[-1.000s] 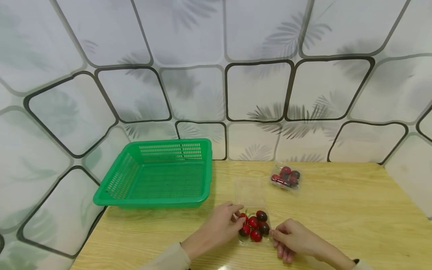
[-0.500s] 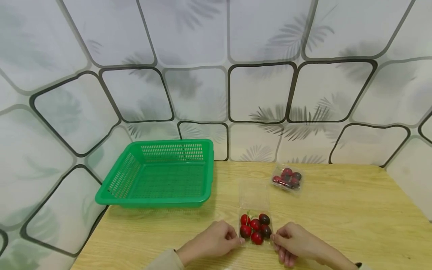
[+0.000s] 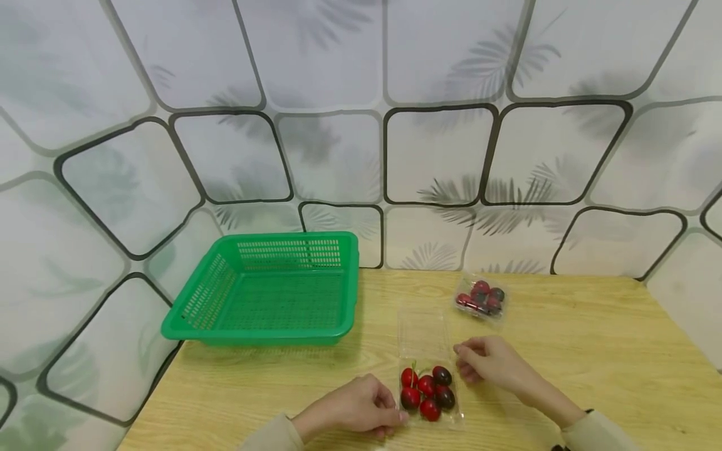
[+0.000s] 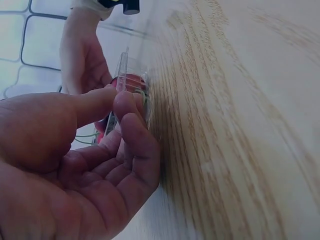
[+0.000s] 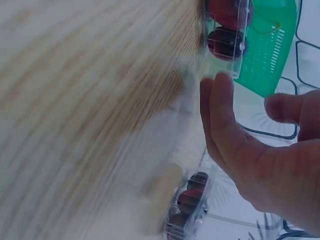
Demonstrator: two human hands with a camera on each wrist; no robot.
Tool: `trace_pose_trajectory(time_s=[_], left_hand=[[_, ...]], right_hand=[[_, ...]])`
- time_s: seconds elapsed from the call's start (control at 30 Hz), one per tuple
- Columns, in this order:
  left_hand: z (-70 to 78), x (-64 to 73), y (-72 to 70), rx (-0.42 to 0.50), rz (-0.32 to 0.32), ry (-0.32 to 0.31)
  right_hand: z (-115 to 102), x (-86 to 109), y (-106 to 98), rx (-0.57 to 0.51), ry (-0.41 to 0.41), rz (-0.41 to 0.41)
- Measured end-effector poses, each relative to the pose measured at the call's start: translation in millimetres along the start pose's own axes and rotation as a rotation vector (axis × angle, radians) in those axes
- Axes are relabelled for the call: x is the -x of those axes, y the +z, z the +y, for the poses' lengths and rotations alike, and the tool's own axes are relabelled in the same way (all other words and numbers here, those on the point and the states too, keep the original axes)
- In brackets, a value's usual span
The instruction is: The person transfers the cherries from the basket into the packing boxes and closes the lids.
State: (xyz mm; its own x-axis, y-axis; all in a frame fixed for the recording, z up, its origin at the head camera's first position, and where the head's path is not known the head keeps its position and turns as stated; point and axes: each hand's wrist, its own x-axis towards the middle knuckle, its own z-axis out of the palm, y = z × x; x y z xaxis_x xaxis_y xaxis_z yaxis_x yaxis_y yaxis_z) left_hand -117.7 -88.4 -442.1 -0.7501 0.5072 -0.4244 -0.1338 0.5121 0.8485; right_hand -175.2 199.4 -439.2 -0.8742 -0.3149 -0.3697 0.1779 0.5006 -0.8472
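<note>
In the head view, a clear plastic clamshell box (image 3: pixel 454 418) lies unfolded on the table, its lid (image 3: pixel 423 332) flat on the far side. Several dark red cherries (image 3: pixel 427 385), some with green stems, fill the near half. My left hand (image 3: pixel 363 406) pinches the box's near left rim between thumb and forefinger; the left wrist view shows this clear rim (image 4: pixel 122 75) edge-on. My right hand (image 3: pixel 496 365) hovers just right of the hinge line. In the right wrist view, its fingers (image 5: pixel 222 107) are extended, the thumb apart, holding nothing.
A second clear box of cherries (image 3: pixel 479 297), closed, sits farther back to the right. To the left stands a green plastic basket (image 3: pixel 259 341) with slotted walls. The wooden table (image 3: pixel 592 351) meets a patterned wall covering at the back.
My left hand has come back from over the cherries to the near left rim. My right hand has let go of the near right edge and moved forward. The box has shifted slightly nearer.
</note>
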Motion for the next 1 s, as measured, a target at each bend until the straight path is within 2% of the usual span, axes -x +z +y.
trace_pose_trajectory(time_s=[0.1, 0.2, 0.5, 0.6, 0.77, 1.0], left_hand=[[-1.0, -0.5, 0.4, 0.009, 0.005, -0.009], [-1.5, -1.3, 1.0, 0.019, 0.009, -0.022], [-1.0, -0.4, 0.9, 0.019, 0.020, -0.029], [-0.5, 0.4, 0.7, 0.020, 0.030, -0.015], [0.4, 0.5, -1.6, 0.012, 0.044, -0.010], [0.8, -3.4, -3.8, -0.025, 0.069, -0.010]], right_hand=[[-2, -14.8, 0, -0.063, -0.007, 0.064], [-4, -25.1, 0, -0.150, -0.014, 0.089], [-7, -36.3, -2, -0.383, 0.001, 0.047], [-9, -34.5, -1, -0.393, -0.001, 0.062], [-15, -30.3, -1, -0.367, -0.022, 0.110], [-20, -20.3, -4, -0.314, -0.067, 0.136]])
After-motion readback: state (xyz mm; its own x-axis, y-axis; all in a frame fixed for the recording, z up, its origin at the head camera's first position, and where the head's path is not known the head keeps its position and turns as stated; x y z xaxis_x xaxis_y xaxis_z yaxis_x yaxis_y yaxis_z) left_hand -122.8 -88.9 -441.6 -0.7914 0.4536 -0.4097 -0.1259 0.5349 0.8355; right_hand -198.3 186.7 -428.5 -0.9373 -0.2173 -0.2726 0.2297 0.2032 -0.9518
